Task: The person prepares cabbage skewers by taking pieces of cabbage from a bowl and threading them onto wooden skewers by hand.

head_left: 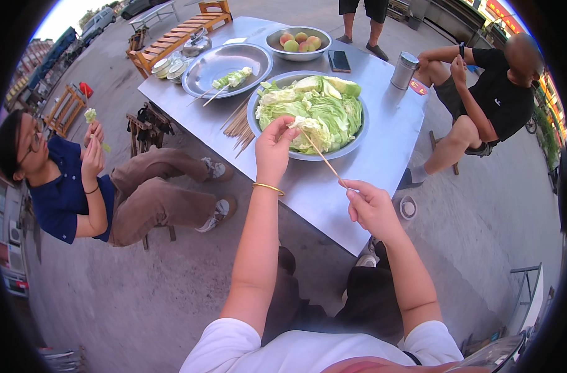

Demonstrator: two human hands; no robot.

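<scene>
My left hand [273,145] pinches a pale cabbage leaf piece [303,124] between thumb and fingers, above the front of a metal basin [363,133]. With my right hand [369,208] I grip the lower end of a thin wooden skewer [325,160]. The skewer slants up to the leaf piece; its tip is hidden there. Torn green cabbage leaves [334,109] heap the basin. Left of it lies a bundle of bare wooden skewers [241,128]. Farther left, a wide metal basin [208,65] holds skewered cabbage [234,79], with stick ends over its rim.
On the metal table [306,196] stand a bowl [298,57] of peaches, a phone [339,61], a metal canister [404,71], a kettle [197,44] and small jars [169,67]. A seated person [94,186] at left holds skewered leaf; another person [493,98] sits at right. Someone stands beyond.
</scene>
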